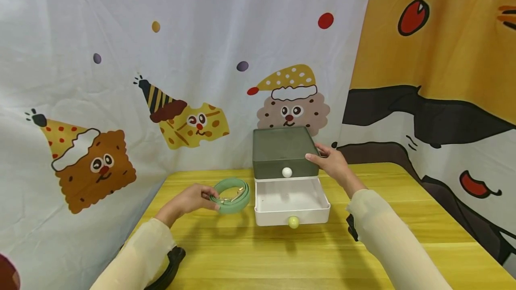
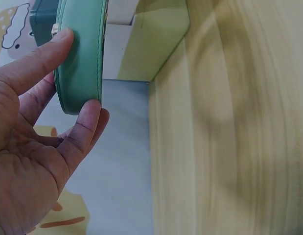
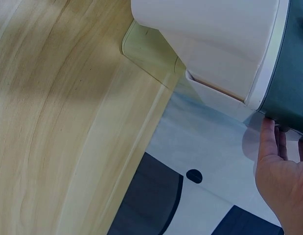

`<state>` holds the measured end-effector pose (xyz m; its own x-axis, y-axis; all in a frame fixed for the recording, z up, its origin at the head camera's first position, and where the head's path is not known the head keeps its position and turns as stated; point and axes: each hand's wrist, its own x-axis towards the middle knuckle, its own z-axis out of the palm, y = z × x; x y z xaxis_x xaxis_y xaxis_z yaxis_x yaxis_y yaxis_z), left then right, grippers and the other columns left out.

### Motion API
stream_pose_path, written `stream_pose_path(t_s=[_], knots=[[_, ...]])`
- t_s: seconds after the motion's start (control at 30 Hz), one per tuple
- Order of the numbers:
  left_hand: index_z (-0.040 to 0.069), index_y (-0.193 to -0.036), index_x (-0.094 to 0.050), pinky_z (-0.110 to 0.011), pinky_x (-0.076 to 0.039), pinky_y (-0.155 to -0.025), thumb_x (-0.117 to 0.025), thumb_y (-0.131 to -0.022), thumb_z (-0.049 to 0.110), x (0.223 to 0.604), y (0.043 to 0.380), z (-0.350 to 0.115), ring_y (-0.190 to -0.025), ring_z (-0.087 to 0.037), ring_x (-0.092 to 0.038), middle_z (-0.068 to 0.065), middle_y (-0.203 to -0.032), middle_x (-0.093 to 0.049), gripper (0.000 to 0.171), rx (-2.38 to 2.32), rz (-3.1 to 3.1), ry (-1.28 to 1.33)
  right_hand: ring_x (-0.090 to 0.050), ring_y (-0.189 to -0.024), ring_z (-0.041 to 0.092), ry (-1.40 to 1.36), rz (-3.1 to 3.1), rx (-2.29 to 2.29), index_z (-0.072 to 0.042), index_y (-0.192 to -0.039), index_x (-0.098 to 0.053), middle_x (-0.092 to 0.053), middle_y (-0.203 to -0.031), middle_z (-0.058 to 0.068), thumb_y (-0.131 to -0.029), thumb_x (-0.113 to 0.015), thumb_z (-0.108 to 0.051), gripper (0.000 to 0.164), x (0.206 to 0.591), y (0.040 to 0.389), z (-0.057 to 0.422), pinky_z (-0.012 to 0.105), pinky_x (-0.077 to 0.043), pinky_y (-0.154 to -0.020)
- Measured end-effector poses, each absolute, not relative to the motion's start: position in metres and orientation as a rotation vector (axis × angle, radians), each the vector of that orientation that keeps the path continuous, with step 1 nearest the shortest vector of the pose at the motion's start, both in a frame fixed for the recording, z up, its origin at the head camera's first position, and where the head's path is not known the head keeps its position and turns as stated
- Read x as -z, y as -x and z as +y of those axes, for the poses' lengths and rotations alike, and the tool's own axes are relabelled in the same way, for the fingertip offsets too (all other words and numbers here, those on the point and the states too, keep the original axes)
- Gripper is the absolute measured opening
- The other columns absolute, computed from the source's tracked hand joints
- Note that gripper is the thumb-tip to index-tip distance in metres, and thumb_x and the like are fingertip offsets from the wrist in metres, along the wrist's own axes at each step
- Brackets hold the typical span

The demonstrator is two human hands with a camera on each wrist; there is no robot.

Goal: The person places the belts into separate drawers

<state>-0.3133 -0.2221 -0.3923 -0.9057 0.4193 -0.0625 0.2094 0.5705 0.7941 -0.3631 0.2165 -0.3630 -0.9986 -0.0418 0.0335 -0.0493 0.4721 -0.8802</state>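
Note:
My left hand [image 1: 197,199] pinches a rolled-up green belt [image 1: 238,204] with gold-coloured metal parts, held above the table. The left wrist view shows the belt's stitched edge [image 2: 82,63] between thumb and fingers. To its right stands a small drawer box with a dark green upper part [image 1: 282,147] and a white knob [image 1: 286,172]. Below, a white drawer [image 1: 292,216] with a yellow-green knob [image 1: 293,222] is pulled out; its visible floor is bare. My right hand [image 1: 332,164] rests against the dark green part's right side, fingers fairly straight, as the right wrist view also shows.
The box stands near the back of a yellowish wood-grain table [image 1: 266,258]. Behind hangs a white curtain [image 1: 201,35] with cartoon prints, close to the table's back edge. A black strap [image 1: 173,265] shows near the left sleeve.

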Motion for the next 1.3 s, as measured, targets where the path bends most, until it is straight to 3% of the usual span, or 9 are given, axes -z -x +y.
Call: stream_pose_path(t_s=[0.8,1.3], knots=[[0.006,-0.099,-0.07,-0.032,-0.048,-0.07,-0.08,-0.085,0.019,0.358,0.304,-0.198,-0.074,-0.017,-0.056,-0.005,-0.084,-0.065,0.021,-1.257,2.519,-0.6,-0.03,-0.143,0.04,-0.099,-2.685,-1.616,-0.018,-0.159,-0.026,-0.026,-0.159,0.021,-0.087,-0.068,-0.058,0.093,0.362,0.363,0.216,0.053,-0.037,-0.108],[0.005,-0.099,-0.071,-0.033,-0.05,-0.075,-0.08,-0.084,0.011,0.347,0.301,-0.163,-0.076,-0.015,-0.058,-0.002,-0.086,-0.066,0.018,-1.26,2.456,-0.687,-0.033,-0.141,0.04,-0.105,-2.667,-1.647,-0.018,-0.159,-0.026,-0.027,-0.159,0.021,-0.087,-0.069,-0.056,0.092,0.364,0.363,0.218,0.051,-0.039,-0.107]])
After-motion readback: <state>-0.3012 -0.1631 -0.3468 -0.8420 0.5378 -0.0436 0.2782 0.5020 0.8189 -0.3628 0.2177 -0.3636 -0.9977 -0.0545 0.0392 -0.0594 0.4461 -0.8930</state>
